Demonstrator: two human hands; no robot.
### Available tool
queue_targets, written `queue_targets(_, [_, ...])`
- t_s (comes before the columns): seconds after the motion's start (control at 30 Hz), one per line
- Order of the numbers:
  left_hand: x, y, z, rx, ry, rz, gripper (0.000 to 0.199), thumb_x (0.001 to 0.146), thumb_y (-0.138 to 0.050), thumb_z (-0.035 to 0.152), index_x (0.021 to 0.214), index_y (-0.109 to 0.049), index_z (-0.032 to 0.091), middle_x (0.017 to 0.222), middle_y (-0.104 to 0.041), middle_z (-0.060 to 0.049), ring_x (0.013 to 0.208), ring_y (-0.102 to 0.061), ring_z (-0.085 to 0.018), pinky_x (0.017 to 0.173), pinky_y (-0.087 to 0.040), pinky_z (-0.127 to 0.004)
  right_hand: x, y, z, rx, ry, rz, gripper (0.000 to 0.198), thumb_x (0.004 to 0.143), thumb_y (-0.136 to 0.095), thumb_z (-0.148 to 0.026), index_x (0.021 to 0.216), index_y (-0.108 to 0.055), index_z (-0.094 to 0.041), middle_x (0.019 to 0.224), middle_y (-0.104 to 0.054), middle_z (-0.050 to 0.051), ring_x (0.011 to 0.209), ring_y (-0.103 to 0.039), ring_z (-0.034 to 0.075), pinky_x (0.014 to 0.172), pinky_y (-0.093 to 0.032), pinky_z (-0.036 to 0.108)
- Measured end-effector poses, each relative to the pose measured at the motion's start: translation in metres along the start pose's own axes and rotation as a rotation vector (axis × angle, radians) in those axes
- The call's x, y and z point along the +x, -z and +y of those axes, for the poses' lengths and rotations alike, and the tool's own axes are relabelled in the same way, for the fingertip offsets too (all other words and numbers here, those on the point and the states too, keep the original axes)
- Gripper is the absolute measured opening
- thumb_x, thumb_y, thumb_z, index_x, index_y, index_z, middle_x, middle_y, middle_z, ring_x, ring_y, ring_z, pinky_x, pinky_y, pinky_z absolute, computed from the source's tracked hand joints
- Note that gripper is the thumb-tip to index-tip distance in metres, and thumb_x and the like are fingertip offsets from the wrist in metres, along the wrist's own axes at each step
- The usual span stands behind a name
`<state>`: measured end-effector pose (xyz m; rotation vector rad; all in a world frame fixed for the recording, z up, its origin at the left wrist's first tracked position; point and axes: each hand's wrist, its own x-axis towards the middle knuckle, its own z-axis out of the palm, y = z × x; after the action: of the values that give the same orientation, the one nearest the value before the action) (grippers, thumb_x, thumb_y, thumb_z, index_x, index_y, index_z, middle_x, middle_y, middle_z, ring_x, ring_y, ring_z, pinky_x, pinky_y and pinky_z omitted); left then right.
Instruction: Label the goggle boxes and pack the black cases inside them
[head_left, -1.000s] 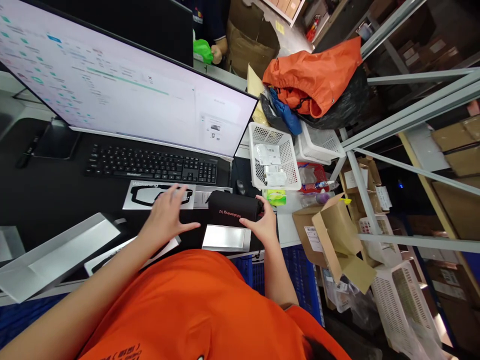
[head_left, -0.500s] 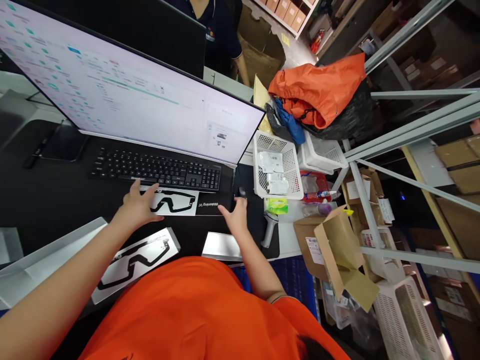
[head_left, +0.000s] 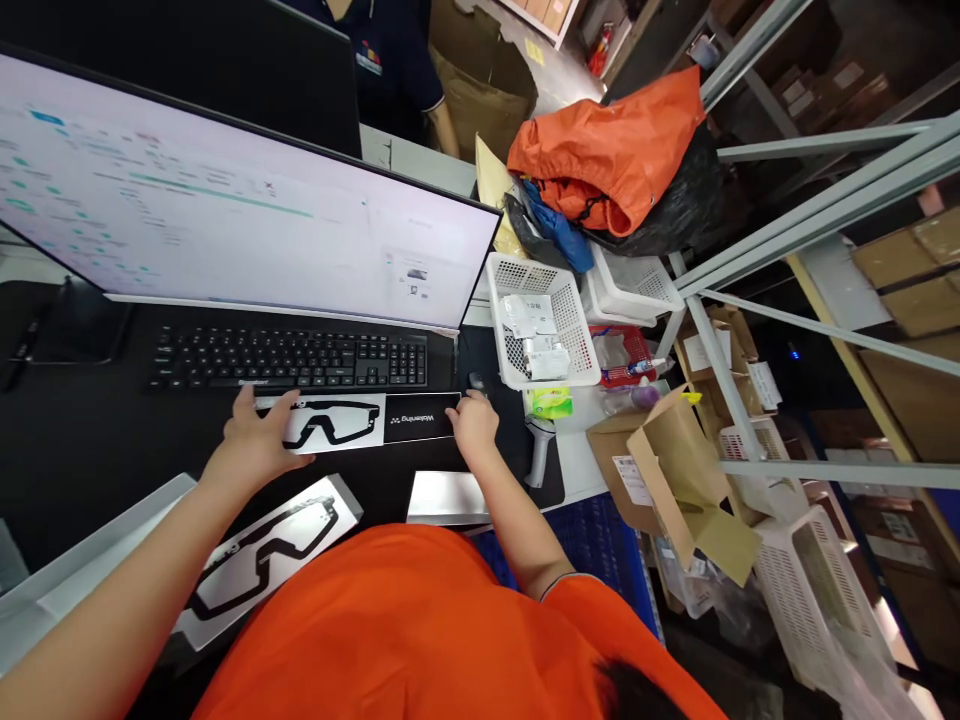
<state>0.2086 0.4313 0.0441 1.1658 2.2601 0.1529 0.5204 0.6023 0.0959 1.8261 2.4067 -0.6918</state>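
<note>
A slim box (head_left: pixel 334 424) lies in front of the keyboard, white with a black goggles print and a black right part lettered "Wakening". I cannot tell whether that black part is a separate piece. My left hand (head_left: pixel 253 440) grips the box's left end across its width, fingers on the far edge and thumb on the near edge. My right hand (head_left: pixel 475 428) is closed at the black end, its fingertips curled against the corner. Nearer me lies a second goggles-print box (head_left: pixel 262 560), tilted and partly behind my left forearm. A plain silvery-white box (head_left: pixel 448 497) sits by my right forearm.
A keyboard (head_left: pixel 289 358) and a large monitor (head_left: pixel 247 200) stand behind the box. To the right are a mouse (head_left: pixel 478 382), a scanner (head_left: pixel 538 450), a white basket (head_left: pixel 592 372) and an open carton (head_left: pixel 667 480). An open white box (head_left: pixel 97 560) lies left. A person (head_left: pixel 390 70) is behind the monitor.
My right hand has gone from spread to closed at the black end of the box. More of the black part shows. The view has shifted slightly.
</note>
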Motion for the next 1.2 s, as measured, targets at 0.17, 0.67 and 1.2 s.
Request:
queue_targets(0.17, [0.005, 0.005, -0.010, -0.105, 0.098, -0.091, 0.135, 0.067, -0.090, 0.057, 0.176, -0.017, 0.027, 0.175, 0.005, -0.034, 0.150, -0.047, -0.061, 0.117, -0.050, -0.060, -0.013, -0.008, 0.016, 0.415, -0.172, -0.062, 0.077, 0.101, -0.073, -0.040, 0.167, -0.046, -0.012, 0.130, -0.080, 0.017, 0.119, -0.079, 0.029, 0.107, -0.059, 0.038])
queue_targets(0.67, [-0.008, 0.021, 0.020, 0.072, 0.141, -0.164, 0.125, 0.078, -0.078, 0.064, 0.175, -0.009, 0.025, 0.156, -0.032, -0.032, 0.121, -0.068, -0.055, 0.097, -0.058, -0.056, -0.035, -0.067, -0.084, 0.371, 0.175, -0.304, 0.137, 0.084, -0.094, -0.047, 0.176, -0.004, -0.001, 0.125, -0.081, 0.020, 0.109, -0.080, 0.036, 0.091, -0.064, 0.045])
queue_targets(1.2, [-0.086, -0.015, -0.003, -0.216, -0.004, 0.362, 0.105, 0.094, -0.069, 0.045, 0.173, -0.013, 0.003, 0.175, -0.014, -0.036, 0.168, -0.019, -0.048, 0.135, -0.029, -0.059, -0.053, -0.023, 0.027, 0.394, 0.166, -0.120, 0.043, 0.087, -0.073, -0.015, 0.130, -0.074, -0.016, 0.131, -0.077, 0.015, 0.110, -0.080, 0.025, 0.108, -0.062, 0.046])
